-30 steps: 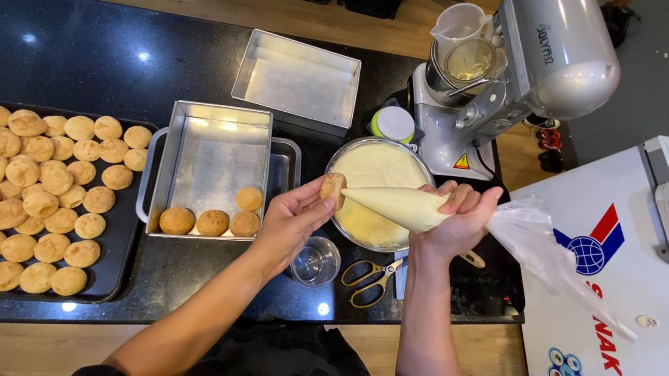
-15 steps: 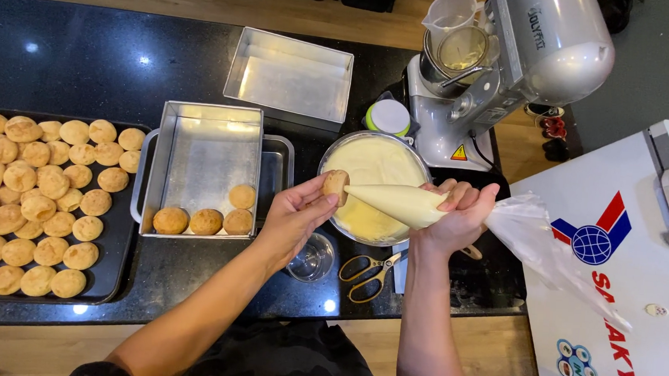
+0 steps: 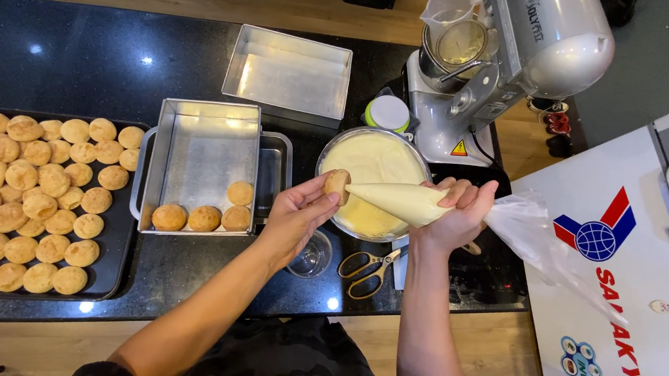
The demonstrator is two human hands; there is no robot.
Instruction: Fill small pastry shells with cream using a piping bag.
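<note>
Mid-frame: L hand (image 3: 295, 217) pinches a small round puff (image 3: 338, 185) w/ fingertips, over the cream bowl's (image 3: 372, 164) left rim. R hand (image 3: 457, 212) is wrapped tight round a cream-filled piping bag (image 3: 399, 201), nozzle tip touching the puff. Steel tray (image 3: 198, 145) left of centre holds 4 puffs. Dark tray (image 3: 119, 233) at far left is full of them. Scissors (image 3: 372, 269) lie below the bowl.

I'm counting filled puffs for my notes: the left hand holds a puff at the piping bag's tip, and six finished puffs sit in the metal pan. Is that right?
Not quite. The head view shows four puffs in the metal pan, not six. The rest stands: the left hand holds a puff at the tip of the piping bag, which the right hand grips.
</note>
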